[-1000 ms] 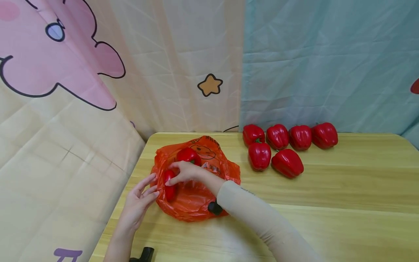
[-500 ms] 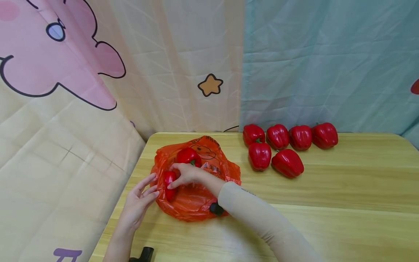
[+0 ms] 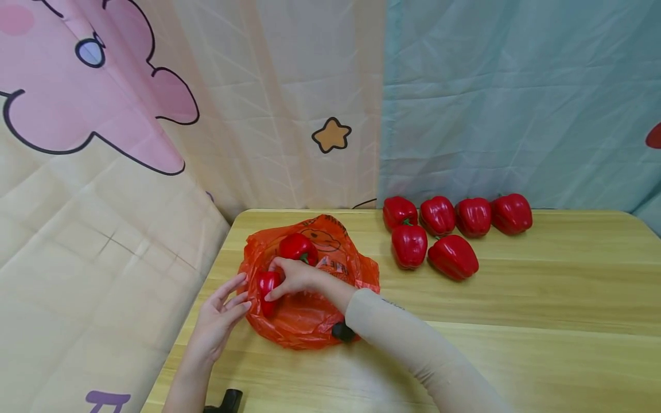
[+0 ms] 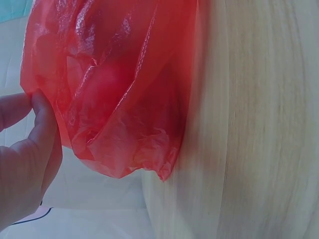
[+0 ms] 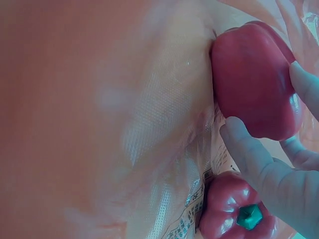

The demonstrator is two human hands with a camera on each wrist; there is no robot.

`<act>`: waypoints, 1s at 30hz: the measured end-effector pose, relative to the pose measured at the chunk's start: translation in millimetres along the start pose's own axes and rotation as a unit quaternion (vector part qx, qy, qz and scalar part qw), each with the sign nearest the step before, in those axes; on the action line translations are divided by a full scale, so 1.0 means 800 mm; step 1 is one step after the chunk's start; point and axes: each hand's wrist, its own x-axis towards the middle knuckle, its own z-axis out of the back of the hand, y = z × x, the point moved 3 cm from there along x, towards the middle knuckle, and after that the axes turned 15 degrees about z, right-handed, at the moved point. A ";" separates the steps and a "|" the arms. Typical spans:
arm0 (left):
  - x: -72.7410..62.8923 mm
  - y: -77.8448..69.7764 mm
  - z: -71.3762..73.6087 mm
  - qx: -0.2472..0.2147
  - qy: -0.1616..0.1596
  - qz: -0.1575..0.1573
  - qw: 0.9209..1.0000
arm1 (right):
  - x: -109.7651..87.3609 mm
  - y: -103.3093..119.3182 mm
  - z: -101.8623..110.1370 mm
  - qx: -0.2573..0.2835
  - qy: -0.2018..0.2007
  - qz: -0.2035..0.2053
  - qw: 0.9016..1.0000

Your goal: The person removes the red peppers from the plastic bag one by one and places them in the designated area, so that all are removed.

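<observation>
An orange-red plastic bag (image 3: 304,332) lies with its mouth spread wide on the table. Two red bell peppers are inside: one at its left side (image 3: 269,282), the other farther back (image 3: 296,246). My right hand (image 3: 295,275) reaches into the bag, its thumb and fingers around the left bell pepper (image 5: 254,79). In the right wrist view the thumb (image 5: 303,82) lies against that pepper's side, and a fingertip is right at its lower edge. At the bag's left rim my left hand (image 3: 219,321) pinches the thin plastic (image 4: 109,99) between thumb and finger.
Several more red bell peppers (image 3: 409,246) stand in a cluster on the wooden table (image 3: 542,287), right of the bag. A patterned curtain (image 3: 465,103) hangs behind the table's back edge. Black wrist-camera parts (image 3: 232,400) show at the bottom.
My right hand has shifted slightly right and toward me, uncovering more of the left bell pepper. My left hand stays at the bag's rim.
</observation>
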 end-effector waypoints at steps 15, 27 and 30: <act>0.000 -0.001 0.000 0.002 0.002 0.000 1.000 | -0.003 -0.004 0.001 -0.010 -0.030 -0.012 0.999; 0.001 0.001 0.003 -0.004 0.004 -0.017 1.000 | -0.012 -0.006 0.010 -0.009 -0.041 -0.004 0.999; 0.001 0.001 0.005 -0.009 0.003 -0.017 1.000 | -0.016 -0.004 0.015 0.002 -0.047 -0.003 0.999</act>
